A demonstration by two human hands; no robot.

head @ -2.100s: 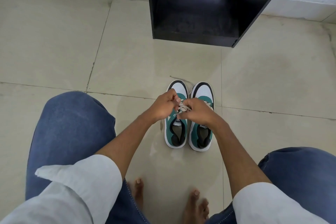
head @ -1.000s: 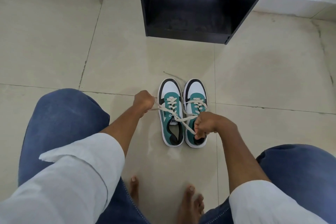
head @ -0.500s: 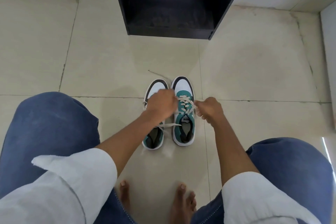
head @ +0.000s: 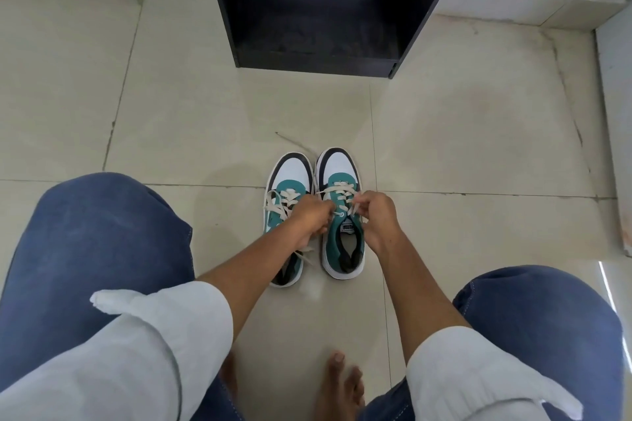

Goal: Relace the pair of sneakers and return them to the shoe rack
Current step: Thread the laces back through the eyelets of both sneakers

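Two teal, white and black sneakers stand side by side on the tiled floor, toes pointing away from me. The left sneaker [head: 288, 181] has cream laces looped loosely over its tongue. The right sneaker [head: 338, 174] has cream laces [head: 337, 189] crossed through its eyelets. My left hand [head: 309, 219] pinches a lace end at that shoe's left eyelets and covers part of the left sneaker. My right hand [head: 378, 215] pinches the other lace end at its right side. A black shoe rack [head: 321, 7] stands open ahead, its lower shelf bare.
My knees in blue jeans frame the scene at left [head: 102, 236] and right [head: 540, 325]. My bare feet [head: 342, 383] rest on the floor just behind the sneakers. A loose lace end [head: 290, 142] trails on the tiles beyond the left toe. A wall edge [head: 615, 133] runs along the right.
Both hands went from pulling the left sneaker's laces wide apart to the right sneaker, where they now pinch its lace ends close together. The camera has swung, shifting the shoes in view.
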